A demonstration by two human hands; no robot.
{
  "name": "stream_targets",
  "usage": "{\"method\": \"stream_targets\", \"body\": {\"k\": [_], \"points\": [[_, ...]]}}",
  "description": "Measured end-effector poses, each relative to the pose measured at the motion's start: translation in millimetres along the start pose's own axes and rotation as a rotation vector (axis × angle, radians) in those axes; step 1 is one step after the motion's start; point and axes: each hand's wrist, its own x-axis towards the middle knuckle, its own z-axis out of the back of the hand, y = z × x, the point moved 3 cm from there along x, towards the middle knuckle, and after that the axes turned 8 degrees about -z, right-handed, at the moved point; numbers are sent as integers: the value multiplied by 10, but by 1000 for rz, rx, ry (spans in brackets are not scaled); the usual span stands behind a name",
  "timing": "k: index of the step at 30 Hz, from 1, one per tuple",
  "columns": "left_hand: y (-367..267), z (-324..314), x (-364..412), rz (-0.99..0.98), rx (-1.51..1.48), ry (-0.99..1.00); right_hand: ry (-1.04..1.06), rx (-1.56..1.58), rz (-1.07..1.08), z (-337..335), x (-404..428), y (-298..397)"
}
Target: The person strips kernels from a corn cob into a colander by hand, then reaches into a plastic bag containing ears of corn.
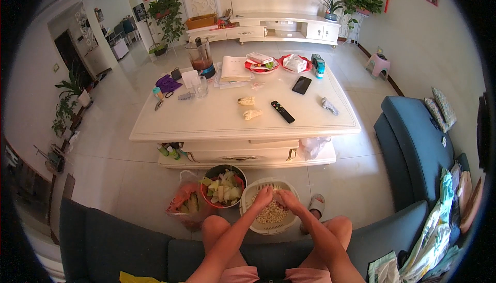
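Note:
My left hand point(264, 197) and my right hand point(288, 200) meet above a cream plastic basket point(247, 197). Between them the fingers close on a pale corn cob, almost wholly hidden by the hands. Loose corn kernels point(269, 216) cover much of the basket's bottom. Left of the basket stands a dark bucket point(209, 170) with a red bag lining, full of husks and leafy scraps point(226, 190). Two pieces of corn, one point(246, 100) behind the other point(252, 114), lie on the coffee table point(201, 118).
A plastic bag point(184, 201) with husks leans by the bucket. On the table are a remote control point(282, 112), a phone point(302, 85), a glass mug point(201, 87) and a blender point(200, 56). A slippered foot point(317, 204) rests right of the basket. A sofa point(124, 240) runs beneath me.

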Motion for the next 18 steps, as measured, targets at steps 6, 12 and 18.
{"method": "stream_targets", "body": {"k": [6,12,18], "points": [[7,-25,-12,57,-9,27,18,124,-136,0,-63,11],[107,-31,44,-1,7,31,32,11,-146,-21,-98,65],[83,-73,56,33,10,57,6,-5,-181,46,-77,18]]}}
